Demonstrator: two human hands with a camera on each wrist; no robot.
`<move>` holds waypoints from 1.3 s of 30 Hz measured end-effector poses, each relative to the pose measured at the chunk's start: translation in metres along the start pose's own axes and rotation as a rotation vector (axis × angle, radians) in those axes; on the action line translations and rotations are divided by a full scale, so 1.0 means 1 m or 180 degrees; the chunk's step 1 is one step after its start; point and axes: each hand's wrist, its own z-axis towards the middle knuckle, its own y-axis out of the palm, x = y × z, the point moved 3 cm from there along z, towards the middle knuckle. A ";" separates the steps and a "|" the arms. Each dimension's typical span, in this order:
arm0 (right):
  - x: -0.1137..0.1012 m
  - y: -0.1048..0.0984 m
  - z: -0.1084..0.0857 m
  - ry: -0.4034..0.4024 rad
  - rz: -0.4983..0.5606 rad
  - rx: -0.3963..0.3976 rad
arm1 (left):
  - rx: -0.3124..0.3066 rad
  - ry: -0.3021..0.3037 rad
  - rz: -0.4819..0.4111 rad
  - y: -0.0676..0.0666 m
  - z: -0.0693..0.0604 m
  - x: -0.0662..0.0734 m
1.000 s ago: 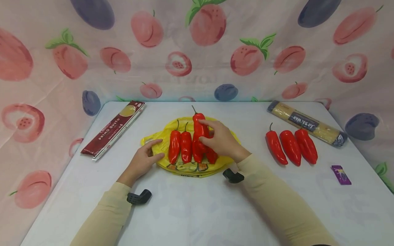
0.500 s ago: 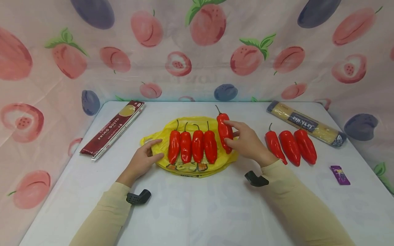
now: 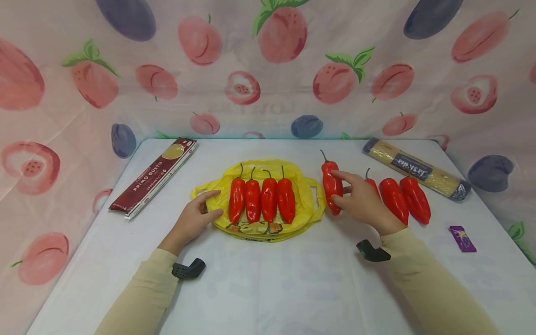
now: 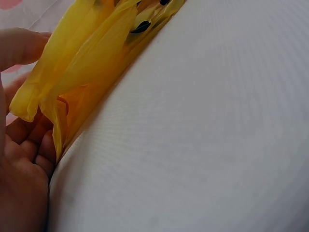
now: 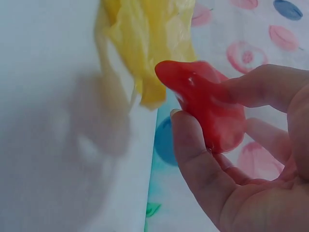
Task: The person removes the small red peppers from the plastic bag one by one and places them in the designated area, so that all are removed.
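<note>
My right hand pinches a red chili pepper between thumb and fingers, just right of the yellow plastic bag. The right wrist view shows the same pepper held in the fingers, with its tip toward the bag. Several red peppers lie side by side on the flattened bag, among them the leftmost pepper. At the bag's left handle rests my left hand, its thumb and index finger spread apart. In the left wrist view, the bag's crumpled edge lies against those fingers.
On the right lie more red peppers, one partly hidden behind my right hand. Beyond them is a clear spaghetti pack, and nearer me a small purple packet. A dark red spaghetti pack lies at the left.
My right hand has carried one pepper rightward, from above the peppers on the bag to beyond the bag's right edge. The left hand has stayed in place.
</note>
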 end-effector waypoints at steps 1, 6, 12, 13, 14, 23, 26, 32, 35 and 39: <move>0.002 -0.001 -0.001 0.0018 -0.0008 0.0004 | -0.0005 -0.0009 -0.0006 0.000 0.000 0.000; 0.012 -0.006 -0.004 0.0090 -0.0018 0.0025 | -0.0016 -0.0053 0.0004 -0.001 0.000 0.000; 0.021 -0.007 -0.007 0.0181 -0.0075 -0.0004 | -0.0004 -0.0015 0.0020 -0.001 0.000 0.000; 0.023 -0.007 -0.007 0.0189 -0.0097 -0.0012 | -0.0004 -0.0007 0.0012 -0.001 -0.001 0.000; 0.025 -0.008 -0.007 0.0200 -0.0123 -0.0017 | -0.0002 -0.0001 0.0010 -0.001 -0.001 0.000; 0.037 -0.008 -0.011 0.0203 -0.0245 -0.0024 | 0.0001 -0.0003 0.0010 0.000 0.000 -0.001; 0.040 -0.007 -0.013 0.0216 -0.0279 -0.0036 | -0.0002 -0.0003 0.0010 0.000 0.000 -0.001; 0.045 -0.006 -0.015 0.0235 -0.0279 -0.0079 | 0.0007 -0.0036 0.0033 0.000 -0.001 0.000; 0.046 -0.005 -0.015 0.0260 -0.0273 -0.0102 | 0.0014 -0.0060 0.0050 0.000 -0.001 0.001; 0.047 -0.003 -0.015 0.0293 -0.0276 -0.0130 | 0.0011 -0.0062 0.0053 0.000 -0.001 0.001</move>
